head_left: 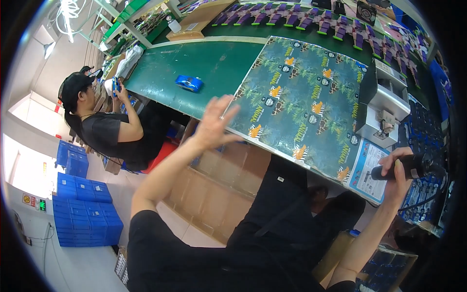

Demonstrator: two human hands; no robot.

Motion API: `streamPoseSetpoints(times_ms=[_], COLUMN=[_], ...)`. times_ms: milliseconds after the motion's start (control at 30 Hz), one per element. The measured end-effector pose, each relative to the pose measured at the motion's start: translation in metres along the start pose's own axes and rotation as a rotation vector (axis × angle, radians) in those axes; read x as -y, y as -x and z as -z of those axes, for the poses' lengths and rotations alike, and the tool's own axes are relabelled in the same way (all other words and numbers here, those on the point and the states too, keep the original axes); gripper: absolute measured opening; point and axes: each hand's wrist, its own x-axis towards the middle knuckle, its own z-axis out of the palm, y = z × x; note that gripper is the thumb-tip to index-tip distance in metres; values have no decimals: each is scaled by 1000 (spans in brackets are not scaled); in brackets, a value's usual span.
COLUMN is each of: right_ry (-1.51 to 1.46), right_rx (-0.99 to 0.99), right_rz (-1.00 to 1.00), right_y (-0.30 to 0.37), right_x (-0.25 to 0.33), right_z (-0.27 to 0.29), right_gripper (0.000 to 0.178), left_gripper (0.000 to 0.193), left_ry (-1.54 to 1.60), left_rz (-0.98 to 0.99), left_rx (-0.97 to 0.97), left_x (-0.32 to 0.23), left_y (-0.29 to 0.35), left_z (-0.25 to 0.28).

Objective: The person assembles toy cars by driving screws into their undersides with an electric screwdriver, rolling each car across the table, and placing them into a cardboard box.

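My left hand (214, 124) is raised with its fingers spread, holding nothing, by the left edge of a sheet printed with animals and leaves (287, 104). Beyond that hand, a blue toy car (188, 83) rests on the green tabletop (160, 63). In my right hand (400, 177) is a black electric screwdriver (406, 167), lying sideways with its tip pointing left. Under its tip lies a blue-and-white printed card (366, 170), at the sheet's near right corner. A grey metal device with a black side (384, 124) stands just beyond the card.
Several blue toy parts (423, 194) fill the right side. Rows of purple and green parts (311, 22) lie on a dark surface at the back. A co-worker (104, 121) sits at left, holding a blue object. Blue crates (87, 221) are stacked on the floor behind.
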Motion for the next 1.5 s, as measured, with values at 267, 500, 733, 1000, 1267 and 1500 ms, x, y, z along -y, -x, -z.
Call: streamPoseSetpoints(times_ms=[267, 500, 733, 1000, 1267, 1500], right_ry=[-181, -65, -94, -48, -99, -240], right_rx=[51, -88, -156, -149, -155, -161], right_rz=[128, 232, 193, 189, 272, 459], right_y=[34, 106, 133, 128, 106, -11], right_x=[56, 143, 148, 138, 132, 81], right_z=[10, 61, 84, 83, 67, 7], right_gripper=[34, 40, 37, 37, 33, 21], left_gripper=[44, 44, 66, 53, 33, 32], left_ry=[723, 1047, 830, 1148, 2201, 2047], left_rz=[-233, 39, 108, 244, 658, 736], left_rx=[-310, 72, 183, 265, 95, 41], left_x=[-233, -394, -472, -483, -335, -257], left_y=[-106, -224, -279, -274, -190, -159], left_z=[-69, -85, -95, -99, -68, -68])
